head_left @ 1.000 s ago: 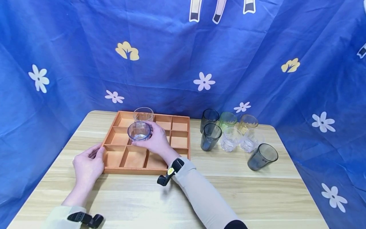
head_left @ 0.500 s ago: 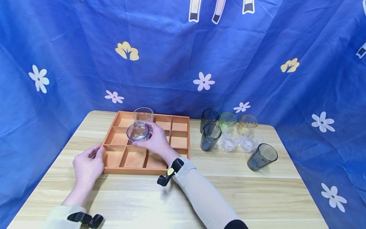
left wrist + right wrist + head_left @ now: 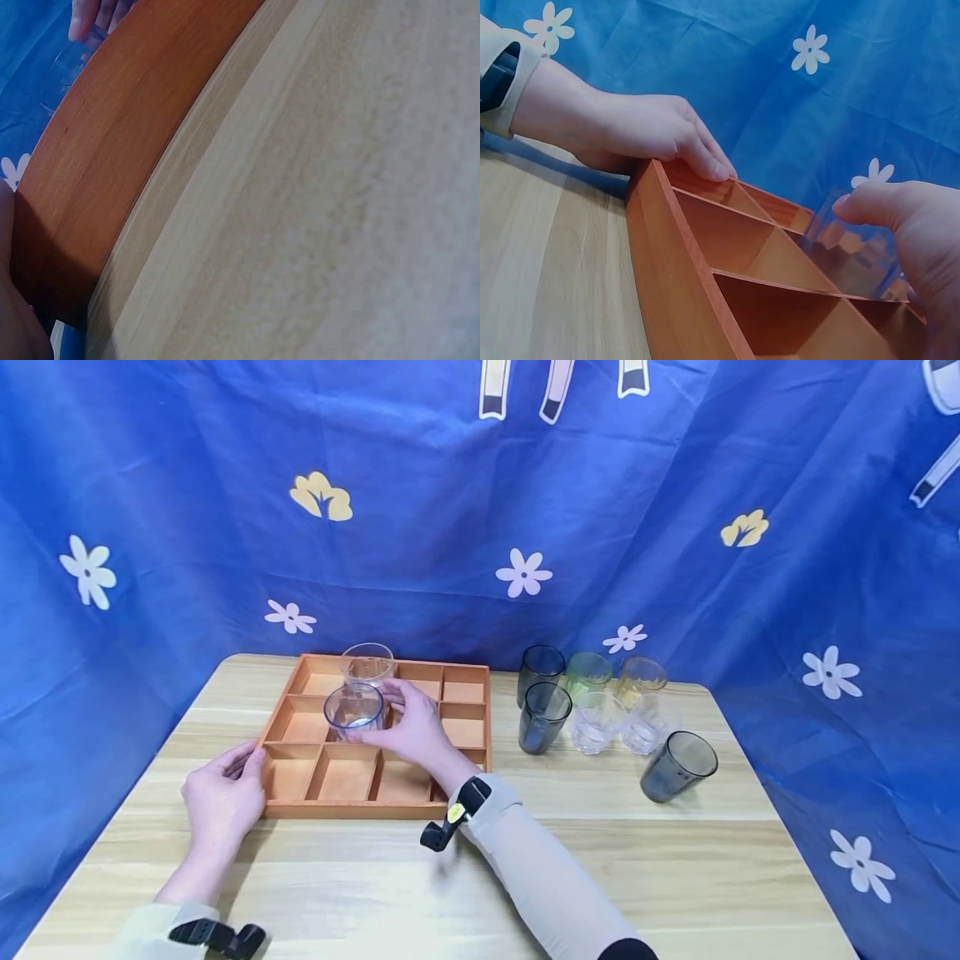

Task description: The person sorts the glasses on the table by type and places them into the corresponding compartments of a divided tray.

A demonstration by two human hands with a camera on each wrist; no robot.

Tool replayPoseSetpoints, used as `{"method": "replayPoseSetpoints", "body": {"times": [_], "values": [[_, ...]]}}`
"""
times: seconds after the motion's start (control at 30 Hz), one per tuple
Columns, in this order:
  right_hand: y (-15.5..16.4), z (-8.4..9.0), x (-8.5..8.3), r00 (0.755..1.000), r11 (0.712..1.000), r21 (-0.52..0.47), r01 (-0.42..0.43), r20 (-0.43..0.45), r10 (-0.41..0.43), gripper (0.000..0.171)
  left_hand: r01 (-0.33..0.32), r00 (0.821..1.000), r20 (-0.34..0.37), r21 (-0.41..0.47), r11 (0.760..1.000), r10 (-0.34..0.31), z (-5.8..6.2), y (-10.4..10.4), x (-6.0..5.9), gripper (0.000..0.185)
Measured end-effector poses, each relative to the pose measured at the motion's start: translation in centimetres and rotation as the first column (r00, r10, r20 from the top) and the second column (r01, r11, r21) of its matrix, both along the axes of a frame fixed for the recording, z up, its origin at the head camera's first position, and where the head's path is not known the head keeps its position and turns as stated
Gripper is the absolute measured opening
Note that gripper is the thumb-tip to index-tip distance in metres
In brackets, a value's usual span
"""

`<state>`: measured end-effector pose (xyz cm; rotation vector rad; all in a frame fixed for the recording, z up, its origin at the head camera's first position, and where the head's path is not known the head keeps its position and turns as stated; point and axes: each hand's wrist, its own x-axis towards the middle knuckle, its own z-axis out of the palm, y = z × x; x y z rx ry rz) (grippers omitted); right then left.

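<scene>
Blue cloth with white flowers (image 3: 525, 572) hangs behind the light wooden counter (image 3: 525, 868). On it, the right hand (image 3: 411, 731) curls its fingers round a clear blue-rimmed plastic cup (image 3: 354, 710), which sits in the middle row of the orange wooden tray with square boxes (image 3: 352, 808). A second clear cup (image 3: 367, 664) stands in the back row just behind it. The left hand (image 3: 219, 797) rests with relaxed fingers on the tray's front left corner. Well apart, to the right, stand grey, green, yellow and clear cups (image 3: 600, 714).
</scene>
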<state>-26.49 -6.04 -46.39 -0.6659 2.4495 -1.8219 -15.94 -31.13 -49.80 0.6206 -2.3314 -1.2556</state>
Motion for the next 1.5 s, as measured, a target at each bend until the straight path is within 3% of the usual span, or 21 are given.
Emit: {"method": "replayPoseSetpoints", "body": {"times": [0.33,0.93,1.33,1.5], "values": [[3.3,1.8,1.1,1.000,0.995,-0.098,0.023,0.014,-0.021,0.088,-0.014,1.000,0.025,0.019,1.000,0.013,-0.3,-0.3,-0.2,0.036],[12.1,5.4,2.5,0.990,0.981,-0.194,0.025,-0.135,-0.052,0.078,-0.015,1.000,0.028,0.023,1.000,0.015,-0.2,-0.2,-0.5,0.036],[19.8,7.4,3.5,0.970,0.968,-0.206,0.144,-0.162,-0.179,0.078,-0.016,0.999,0.037,0.017,1.000,0.015,-0.4,-0.3,-0.5,0.037],[23.5,7.9,4.1,0.952,0.961,-0.176,0.216,-0.181,-0.247,0.079,-0.010,0.999,0.042,0.013,1.000,0.010,-0.2,-0.2,-0.5,0.037]]}}
